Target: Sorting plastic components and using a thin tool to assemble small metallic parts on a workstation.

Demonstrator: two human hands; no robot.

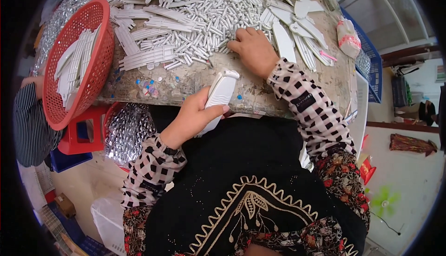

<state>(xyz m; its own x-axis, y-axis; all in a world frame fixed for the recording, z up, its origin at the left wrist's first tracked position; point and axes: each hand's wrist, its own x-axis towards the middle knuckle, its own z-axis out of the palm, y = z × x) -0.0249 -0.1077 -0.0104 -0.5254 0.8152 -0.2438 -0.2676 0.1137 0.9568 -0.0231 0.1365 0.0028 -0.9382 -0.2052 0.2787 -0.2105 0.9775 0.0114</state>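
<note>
My left hand (194, 112) is closed around a white plastic piece (222, 90) with wavy ridges on its face, held at the table's front edge. A small white rod-like part lies across its upper end. Further right, my right hand (253, 49) reaches into a heap of short white and silvery rods (211, 26), its fingers curled down at the heap's near edge. Whether a rod is between those fingertips is hidden. Flat white ribbed plastic pieces (151, 56) lie left of the heap, and more white pieces (284, 40) lie just right of my right hand.
A red perforated basket (104, 37) holding white pieces leans at the table's left side. The worn table (186, 82) carries a white and pink bundle (347, 37) at its right edge, beside a blue crate (374, 70). A person in a striped garment (31, 121) sits at the left.
</note>
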